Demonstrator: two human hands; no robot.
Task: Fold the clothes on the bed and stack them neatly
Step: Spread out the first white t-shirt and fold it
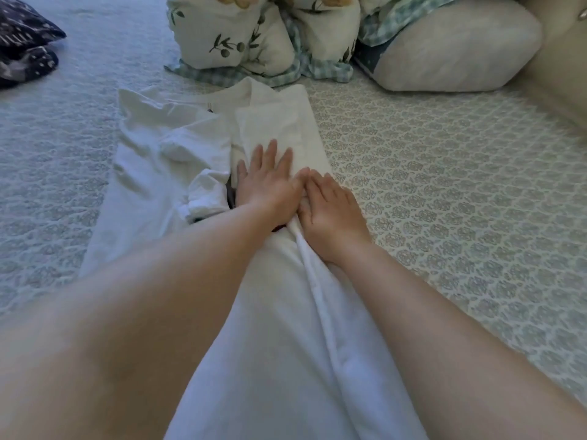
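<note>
White shirt (178,144) on bed (444,173) | left hand (270,185) flat, pressing | right hand (333,214) flat, pressing

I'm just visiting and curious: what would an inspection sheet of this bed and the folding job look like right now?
Surface: bed with a pale patterned cover.
Job's things: white garment spread lengthwise, its right side folded over the middle, a sleeve bunched on the left.
Clutter: dark patterned cloth at the far left corner.
Hands: left hand flat on the folded panel, fingers straight; right hand pressing beside it, touching it, cloth ridged under its wrist.
Cables: nothing seen.
Surroundings: leaf-print bedding and plain pillow piled at the far end.
</note>
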